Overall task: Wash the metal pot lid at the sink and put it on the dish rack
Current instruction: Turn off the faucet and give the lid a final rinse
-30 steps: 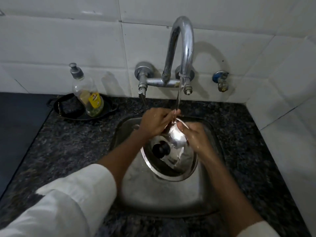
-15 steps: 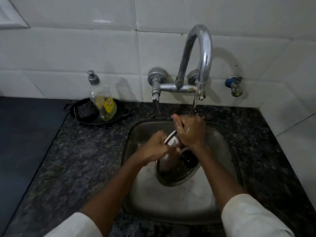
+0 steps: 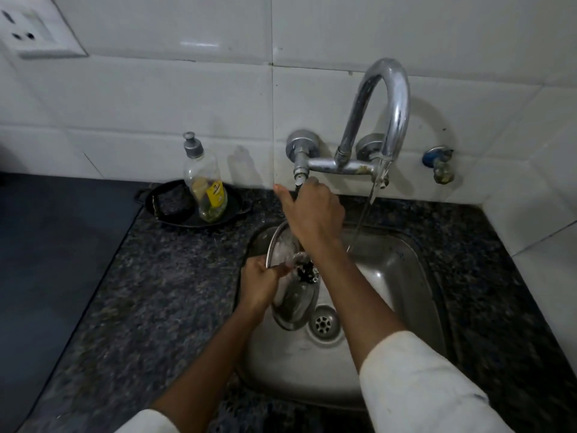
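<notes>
The metal pot lid point(image 3: 295, 303) stands tilted on edge at the left side of the steel sink point(image 3: 393, 276), its black knob point(image 3: 306, 270) facing right. My left hand point(image 3: 260, 282) grips the lid by its left rim. My right hand point(image 3: 313, 214) is raised above the lid, fingers curled around the handle under the left tap valve point(image 3: 301, 148), which the hand mostly hides. A thin stream of water point(image 3: 363, 214) falls from the curved faucet point(image 3: 392, 101) to the right of the lid. No dish rack is in view.
A soap bottle point(image 3: 206, 185) stands in a black dish point(image 3: 175, 210) on the dark granite counter point(image 3: 156, 292) left of the sink. The drain point(image 3: 323, 323) lies beside the lid. A blue valve point(image 3: 438, 164) sticks out of the tiled wall at right.
My right hand left the lid and rose to the left tap handle. The lid moved left, out of the stream, and turned more upright. The water has thinned.
</notes>
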